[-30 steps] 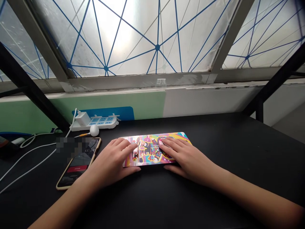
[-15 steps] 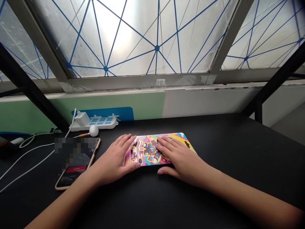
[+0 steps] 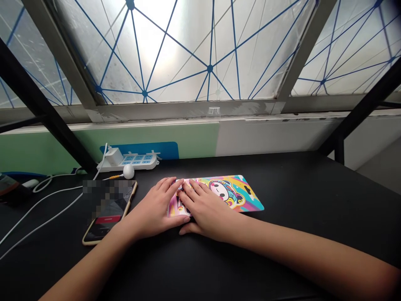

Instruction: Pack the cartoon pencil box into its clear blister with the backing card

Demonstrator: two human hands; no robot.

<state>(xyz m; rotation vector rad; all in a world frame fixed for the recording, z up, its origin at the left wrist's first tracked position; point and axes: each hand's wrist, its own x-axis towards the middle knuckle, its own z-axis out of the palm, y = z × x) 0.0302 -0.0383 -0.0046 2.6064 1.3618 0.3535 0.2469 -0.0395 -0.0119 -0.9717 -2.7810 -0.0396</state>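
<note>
A flat colourful card with a cartoon print (image 3: 233, 193) lies on the black table (image 3: 313, 196). My left hand (image 3: 155, 207) rests flat beside and on the card's left end, fingers stretched out. My right hand (image 3: 202, 207) lies flat on the card's left part, fingers spread, right next to my left hand. Neither hand grips anything. The card's right half, with a cartoon figure, is uncovered.
A smartphone (image 3: 108, 211) lies left of my left hand. Behind it sit a white power strip (image 3: 131, 161) with a charger, a small white ball (image 3: 128, 171) and white cables (image 3: 37, 205). A frosted window with blue lines and black frame bars rises behind the table.
My right hand has slid left across the card, from its middle to its left end beside my left hand, uncovering the right half. The card has shifted slightly right.
</note>
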